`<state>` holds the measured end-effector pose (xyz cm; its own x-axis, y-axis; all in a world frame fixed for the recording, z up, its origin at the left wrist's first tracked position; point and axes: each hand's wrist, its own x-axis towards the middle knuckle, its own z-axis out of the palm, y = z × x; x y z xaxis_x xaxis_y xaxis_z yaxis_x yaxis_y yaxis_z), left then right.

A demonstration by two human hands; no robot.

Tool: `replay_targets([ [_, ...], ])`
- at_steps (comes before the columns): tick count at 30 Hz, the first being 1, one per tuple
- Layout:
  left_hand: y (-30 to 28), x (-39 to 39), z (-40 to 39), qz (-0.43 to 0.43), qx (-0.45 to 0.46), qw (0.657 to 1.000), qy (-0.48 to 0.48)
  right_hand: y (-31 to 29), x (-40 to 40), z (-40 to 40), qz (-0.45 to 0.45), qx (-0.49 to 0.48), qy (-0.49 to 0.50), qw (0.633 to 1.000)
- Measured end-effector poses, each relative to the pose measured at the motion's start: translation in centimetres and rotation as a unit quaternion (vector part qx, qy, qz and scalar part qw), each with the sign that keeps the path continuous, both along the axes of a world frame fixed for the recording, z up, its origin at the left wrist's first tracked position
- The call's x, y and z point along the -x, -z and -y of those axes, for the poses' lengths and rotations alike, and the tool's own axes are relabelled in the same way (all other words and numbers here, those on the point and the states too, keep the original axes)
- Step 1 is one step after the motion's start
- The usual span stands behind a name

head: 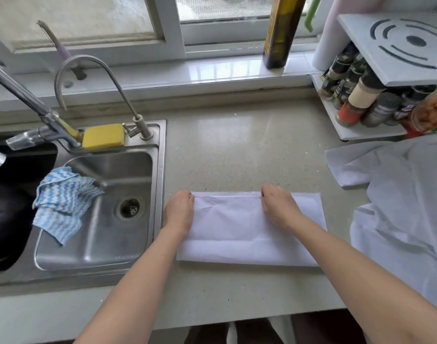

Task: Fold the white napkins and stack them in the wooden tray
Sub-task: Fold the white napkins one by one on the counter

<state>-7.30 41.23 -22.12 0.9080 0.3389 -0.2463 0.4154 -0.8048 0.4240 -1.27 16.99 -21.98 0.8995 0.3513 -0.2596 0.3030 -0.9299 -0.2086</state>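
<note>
Here, napkin (249,234) far edge under left hand (179,211) and right hand (278,207) grip.

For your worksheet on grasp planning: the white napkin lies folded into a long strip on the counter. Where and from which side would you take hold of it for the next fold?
Probably by the short ends. The napkin lies flat, long side across the counter. The left hand already pinches its far left corner; the right hand holds the far edge mid-length. Sliding it out to the free right end, coming from above, would let one end carry over the other.

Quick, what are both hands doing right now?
Left hand: pinching the far edge of the folded white napkin.
Right hand: pinching that same edge.
</note>
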Motion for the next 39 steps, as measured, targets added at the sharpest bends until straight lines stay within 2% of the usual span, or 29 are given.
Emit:
replay_targets([
  [11,0.3,-0.7,0.3,-0.002,-0.061,0.998,-0.008,1.1,-0.6,-0.5,0.054,0.048,-0.005,0.997],
  [21,-0.1,-1.1,1.0,-0.029,-0.083,0.996,-0.013,2.0,-1.1,-0.7,0.056,0.078,0.004,0.995],
  [31,0.2,-1.2,0.8,-0.028,-0.073,0.997,-0.019,1.7,-1.1,-0.9,0.06,0.083,0.011,0.995],
  [37,-0.4,-1.4,0.1,-0.036,-0.007,0.999,-0.018,1.3,-1.0,-0.9,0.051,0.079,0.015,0.995],
  [39,-0.8,-0.7,0.7,0.01,-0.072,0.997,0.002,1.2,-0.9,-1.0,0.047,0.077,0.016,0.996],
])
